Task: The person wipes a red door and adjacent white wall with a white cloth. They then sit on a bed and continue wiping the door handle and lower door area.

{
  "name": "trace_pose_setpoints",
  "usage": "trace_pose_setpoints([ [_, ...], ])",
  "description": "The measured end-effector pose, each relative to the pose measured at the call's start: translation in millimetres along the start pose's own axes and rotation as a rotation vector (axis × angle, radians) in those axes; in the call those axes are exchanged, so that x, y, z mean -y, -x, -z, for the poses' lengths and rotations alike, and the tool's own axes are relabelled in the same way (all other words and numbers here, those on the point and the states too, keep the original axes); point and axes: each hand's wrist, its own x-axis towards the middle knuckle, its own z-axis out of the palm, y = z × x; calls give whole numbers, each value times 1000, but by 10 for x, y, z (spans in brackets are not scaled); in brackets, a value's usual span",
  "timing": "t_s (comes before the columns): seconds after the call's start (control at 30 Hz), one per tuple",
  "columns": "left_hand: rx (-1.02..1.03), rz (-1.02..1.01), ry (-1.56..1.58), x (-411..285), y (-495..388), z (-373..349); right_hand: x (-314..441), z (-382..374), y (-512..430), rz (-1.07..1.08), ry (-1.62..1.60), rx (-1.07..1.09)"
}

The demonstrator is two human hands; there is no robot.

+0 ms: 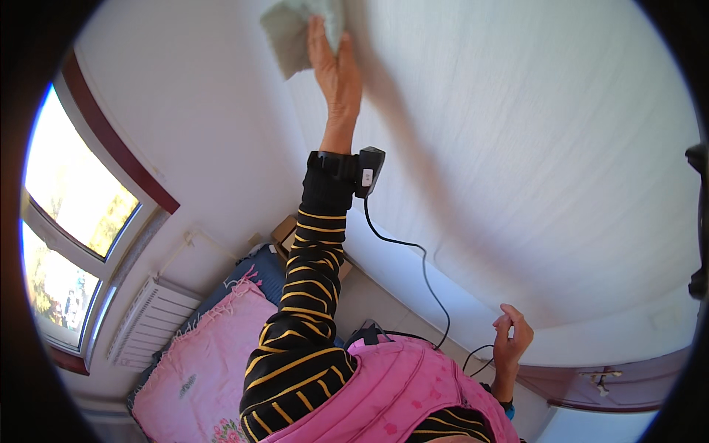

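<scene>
My left hand [339, 72] is raised high at the top of the view, its palm side toward a pale wall [498, 138]. It holds a folded grey-green cloth [285, 41] flat against that wall, and part of the cloth is hidden behind the fingers. Lower down on the right, my right hand [512, 335] hangs in the air with loosely bent fingers and nothing in it. A black device [370, 171] is strapped to my left wrist. From it a black cable [425, 271] runs down to my pink vest [399, 382].
A bed with a pink fringed cover [205, 365] stands at the lower left. Beyond it are a white radiator [152, 321] and a bright window [77, 177]. A cardboard box [283, 232] sits by the corner. At the lower right is a reddish-brown door [626, 382] with a handle.
</scene>
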Motion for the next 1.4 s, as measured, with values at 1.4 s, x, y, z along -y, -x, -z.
trace_pose_setpoints([
  [1.4,370,-339,-306,-406,1677,-67,180,-383,-300,90,-65,122],
])
